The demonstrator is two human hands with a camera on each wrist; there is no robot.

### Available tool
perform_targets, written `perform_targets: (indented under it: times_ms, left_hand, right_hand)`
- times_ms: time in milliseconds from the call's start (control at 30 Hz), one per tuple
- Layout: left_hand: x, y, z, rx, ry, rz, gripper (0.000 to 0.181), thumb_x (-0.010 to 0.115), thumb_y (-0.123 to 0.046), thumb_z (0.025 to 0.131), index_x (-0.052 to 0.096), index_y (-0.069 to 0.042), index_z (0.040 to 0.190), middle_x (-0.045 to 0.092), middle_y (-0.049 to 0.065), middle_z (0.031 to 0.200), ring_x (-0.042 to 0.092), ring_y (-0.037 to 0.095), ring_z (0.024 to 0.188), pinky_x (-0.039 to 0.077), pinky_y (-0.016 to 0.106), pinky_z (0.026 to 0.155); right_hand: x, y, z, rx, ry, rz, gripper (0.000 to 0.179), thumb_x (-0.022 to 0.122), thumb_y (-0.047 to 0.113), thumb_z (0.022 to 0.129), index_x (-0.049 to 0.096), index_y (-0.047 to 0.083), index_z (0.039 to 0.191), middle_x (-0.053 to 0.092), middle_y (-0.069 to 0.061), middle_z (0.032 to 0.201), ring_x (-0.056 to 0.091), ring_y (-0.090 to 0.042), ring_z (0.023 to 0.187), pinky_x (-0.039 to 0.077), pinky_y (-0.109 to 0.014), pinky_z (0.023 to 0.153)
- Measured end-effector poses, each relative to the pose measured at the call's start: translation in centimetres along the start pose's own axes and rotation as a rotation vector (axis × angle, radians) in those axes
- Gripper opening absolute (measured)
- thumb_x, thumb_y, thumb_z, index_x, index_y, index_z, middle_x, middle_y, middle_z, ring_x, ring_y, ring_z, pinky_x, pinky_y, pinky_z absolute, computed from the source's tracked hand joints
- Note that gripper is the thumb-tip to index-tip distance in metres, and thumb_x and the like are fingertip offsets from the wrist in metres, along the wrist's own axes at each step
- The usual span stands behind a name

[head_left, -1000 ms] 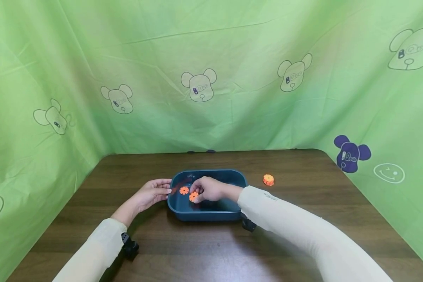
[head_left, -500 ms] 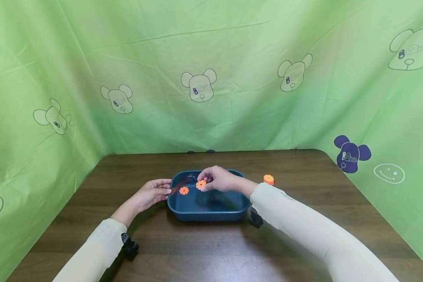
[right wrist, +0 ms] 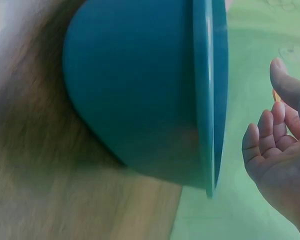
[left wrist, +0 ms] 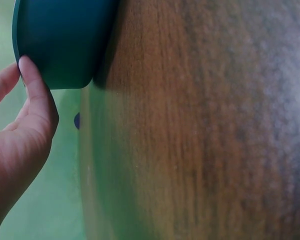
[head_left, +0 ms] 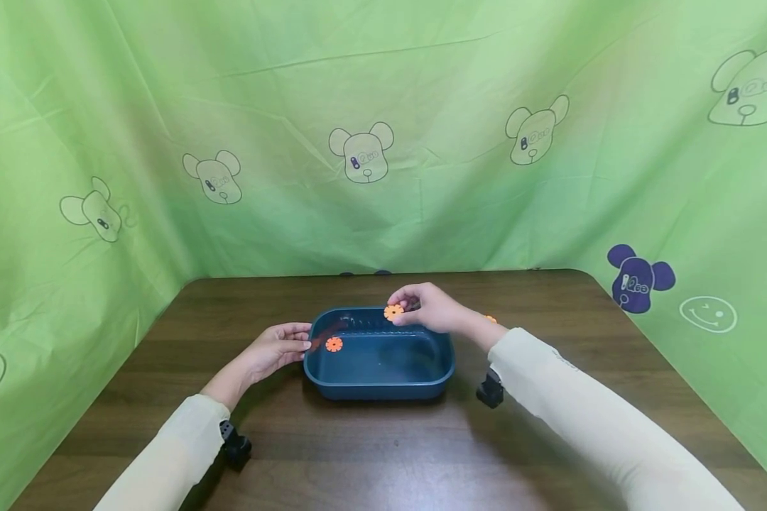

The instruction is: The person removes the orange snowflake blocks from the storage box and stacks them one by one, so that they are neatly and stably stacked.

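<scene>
A dark blue rectangular plastic basin (head_left: 383,391) stands on the table. At its left end my left hand (head_left: 275,353) pinches the rim; the left wrist view has the thumb against the outside of the basin wall (left wrist: 65,45). My right hand (head_left: 431,307) is raised over the basin's back right rim. Between its thumb and fingers it pinches an orange notched disc (head_left: 393,313), of which only a sliver shows in the right wrist view. Another orange notched disc (head_left: 334,344) lies inside the basin, towards the left.
Behind the right wrist, a bit of an orange piece (head_left: 491,319) shows on the table, mostly hidden. The brown wooden table (head_left: 358,454) ends at a green curtain (head_left: 281,234) with printed bear heads, which surrounds the back and both sides.
My right hand has lifted the orange disc out of the basin, moving up and to the right. My left hand has kept its place. The orange piece at right is now mostly covered.
</scene>
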State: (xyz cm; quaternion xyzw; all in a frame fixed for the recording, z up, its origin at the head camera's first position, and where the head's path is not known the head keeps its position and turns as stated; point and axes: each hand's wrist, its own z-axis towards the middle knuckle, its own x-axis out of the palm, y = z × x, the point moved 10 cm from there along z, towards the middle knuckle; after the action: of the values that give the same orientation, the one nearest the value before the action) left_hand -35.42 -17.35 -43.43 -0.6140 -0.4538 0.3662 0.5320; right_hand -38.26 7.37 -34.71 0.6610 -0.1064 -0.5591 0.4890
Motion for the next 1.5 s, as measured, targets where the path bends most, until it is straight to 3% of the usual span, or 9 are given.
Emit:
perform_targets:
  times_ms: [567,867,1067,1300,1500]
  left_hand:
    - [0.0,-0.1,0.2,-0.007,-0.008,0.011,0.051,0.057,0.001,0.095,0.038,0.011,0.141,0.058,0.013,0.108,0.062,0.016,0.091,0.054,0.026,0.078]
    - [0.0,-0.2,0.2,-0.020,-0.009,0.017,0.051,0.058,0.000,0.095,0.038,0.010,0.141,0.058,0.015,0.113,0.062,0.016,0.091,0.054,0.026,0.079]
    - [-0.1,0.0,0.2,-0.014,-0.009,0.020,0.051,0.058,0.000,0.095,0.039,0.010,0.141,0.058,0.015,0.113,0.063,0.016,0.092,0.054,0.026,0.079]
    - [-0.2,0.2,0.2,-0.013,-0.016,0.011,0.051,0.059,0.000,0.095,0.039,0.010,0.140,0.058,0.013,0.108,0.062,0.016,0.091,0.054,0.025,0.078]
    - [-0.2,0.2,0.1,-0.010,-0.004,0.012,0.053,0.058,0.000,0.095,0.037,0.010,0.142,0.057,0.015,0.111,0.063,0.017,0.093,0.054,0.026,0.080]
  right_hand:
    - [-4.7,-3.6,-2.7,0.039,-0.150,0.068,0.032,0.077,0.006,0.083,0.066,-0.001,0.113,0.063,-0.010,0.096,0.055,-0.025,0.090,0.050,-0.030,0.076]
    - [-7.5,-6.0,-4.8,0.059,-0.220,0.018,0.035,0.075,0.010,0.085,0.063,-0.002,0.116,0.061,-0.012,0.098,0.055,-0.024,0.092,0.048,-0.031,0.079]
    - [-9.2,-7.9,-5.9,0.090,-0.261,0.016,0.038,0.075,0.011,0.085,0.062,-0.004,0.117,0.058,-0.013,0.097,0.053,-0.024,0.090,0.047,-0.025,0.075]
    - [-10.2,-10.5,-6.7,0.128,-0.322,0.035,0.039,0.075,0.011,0.085,0.061,-0.006,0.118,0.057,-0.013,0.096,0.052,-0.021,0.088,0.047,-0.020,0.070]
    - [-10.4,-13.0,-7.1,0.176,-0.337,0.111,0.042,0.074,0.011,0.086,0.059,-0.008,0.121,0.055,-0.010,0.096,0.051,-0.019,0.086,0.049,-0.022,0.068]
